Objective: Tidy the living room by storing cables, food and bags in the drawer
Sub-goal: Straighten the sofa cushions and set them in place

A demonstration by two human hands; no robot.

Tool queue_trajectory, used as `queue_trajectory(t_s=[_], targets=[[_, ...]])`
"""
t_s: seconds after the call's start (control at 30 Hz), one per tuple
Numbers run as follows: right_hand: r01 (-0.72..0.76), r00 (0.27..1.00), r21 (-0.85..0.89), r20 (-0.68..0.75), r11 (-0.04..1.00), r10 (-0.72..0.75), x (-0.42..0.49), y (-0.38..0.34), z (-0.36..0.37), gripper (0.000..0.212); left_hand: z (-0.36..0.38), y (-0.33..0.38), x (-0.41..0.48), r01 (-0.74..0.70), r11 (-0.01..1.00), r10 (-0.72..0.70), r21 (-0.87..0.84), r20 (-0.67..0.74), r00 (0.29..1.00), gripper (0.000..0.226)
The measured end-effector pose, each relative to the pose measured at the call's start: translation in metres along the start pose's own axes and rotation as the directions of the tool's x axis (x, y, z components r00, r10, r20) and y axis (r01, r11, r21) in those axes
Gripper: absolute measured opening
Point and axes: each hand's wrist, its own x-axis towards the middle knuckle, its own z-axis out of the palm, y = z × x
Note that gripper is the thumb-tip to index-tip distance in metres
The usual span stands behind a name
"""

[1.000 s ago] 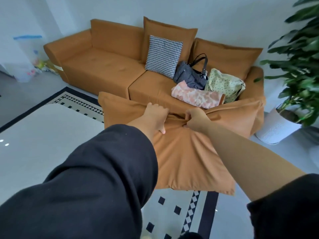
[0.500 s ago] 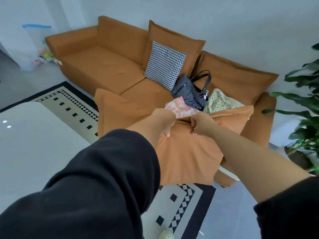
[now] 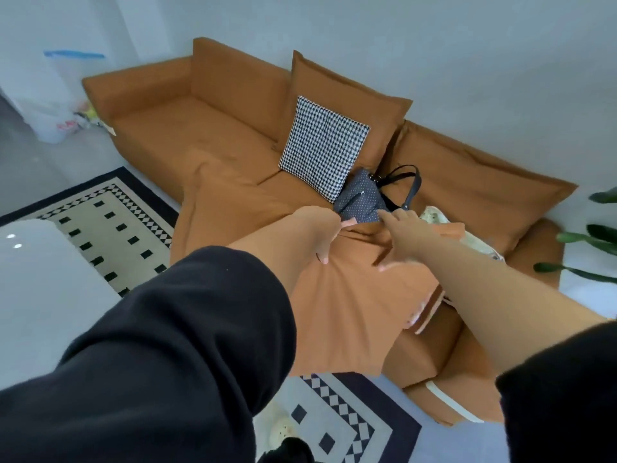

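A large orange cushion (image 3: 340,305) is held up in front of the orange sofa (image 3: 200,128). My left hand (image 3: 320,235) grips its top edge with curled fingers. My right hand (image 3: 397,232) lies on the same edge with fingers and thumb spread. Just behind my hands a dark blue dotted handbag (image 3: 360,198) with black handles lies on the seat. A cream bag with green dots (image 3: 434,217) peeks out to its right. The cushion hides most of the pink bag; only a pink sliver (image 3: 414,316) shows at the cushion's right edge.
A houndstooth pillow (image 3: 324,148) leans on the sofa back. A patterned black-and-cream rug (image 3: 110,222) and a glossy white table (image 3: 33,289) are at the left. Plant leaves (image 3: 597,235) reach in at the right. A plastic container (image 3: 56,95) stands beside the sofa's left arm.
The cushion has gone up and forward over the sofa seat, now covering the pink bag. My right hand has loosened from a clenched grip to spread fingers.
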Motion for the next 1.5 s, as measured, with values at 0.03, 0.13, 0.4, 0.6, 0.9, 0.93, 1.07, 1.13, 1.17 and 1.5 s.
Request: queue_trajectory(t_s=[0.03, 0.13, 0.4, 0.6, 0.9, 0.93, 1.07, 1.13, 1.17, 1.5], targets=[[-0.003, 1.0, 0.02, 0.028, 1.0, 0.002, 0.015, 0.007, -0.004, 0.126, -0.009, -0.012, 0.01, -0.027, 1.0, 0.027, -0.007, -0.018, 0.999, 0.063], [-0.004, 0.997, 0.105, 0.079, 0.994, -0.004, 0.058, 0.02, -0.014, 0.131, -0.028, -0.046, 0.044, -0.055, 0.998, 0.055, 0.006, -0.04, 0.998, 0.053], [-0.013, 0.994, 0.1, 0.113, 0.995, 0.001, 0.147, 0.033, -0.05, 0.088, -0.051, -0.11, 0.13, -0.087, 0.995, 0.08, -0.056, -0.107, 0.991, 0.065], [-0.122, 0.964, 0.205, 0.256, 0.971, 0.067, 0.22, 0.061, -0.052, 0.073, -0.07, -0.139, 0.201, -0.106, 0.994, 0.103, -0.041, -0.067, 0.992, 0.07], [-0.1, 0.925, 0.225, 0.381, 0.969, 0.007, 0.339, 0.061, -0.085, 0.049, -0.072, -0.212, 0.282, -0.008, 0.992, 0.005, -0.128, -0.023, 1.0, 0.076], [-0.095, 0.921, 0.22, 0.39, 0.971, 0.001, 0.35, 0.054, -0.089, 0.051, -0.071, -0.225, 0.283, -0.013, 0.988, 0.006, -0.151, -0.044, 0.999, 0.071], [-0.084, 0.913, 0.187, 0.407, 0.979, 0.0, 0.402, 0.014, -0.106, 0.052, -0.059, -0.286, 0.29, 0.025, 0.98, -0.038, -0.2, -0.058, 0.998, 0.06], [-0.088, 0.908, 0.177, 0.418, 0.98, 0.006, 0.427, -0.009, -0.116, 0.047, -0.053, -0.321, 0.293, 0.035, 0.976, -0.048, -0.215, -0.058, 0.997, 0.06], [-0.088, 0.906, 0.174, 0.424, 0.981, 0.006, 0.439, -0.023, -0.121, 0.045, -0.05, -0.339, 0.292, 0.034, 0.975, -0.048, -0.219, -0.061, 0.997, 0.061], [0.021, 0.929, 0.166, 0.361, 0.986, -0.081, 0.576, -0.225, -0.168, 0.045, -0.01, -0.573, 0.262, 0.111, 0.984, -0.109, -0.142, 0.017, 0.994, 0.049]])
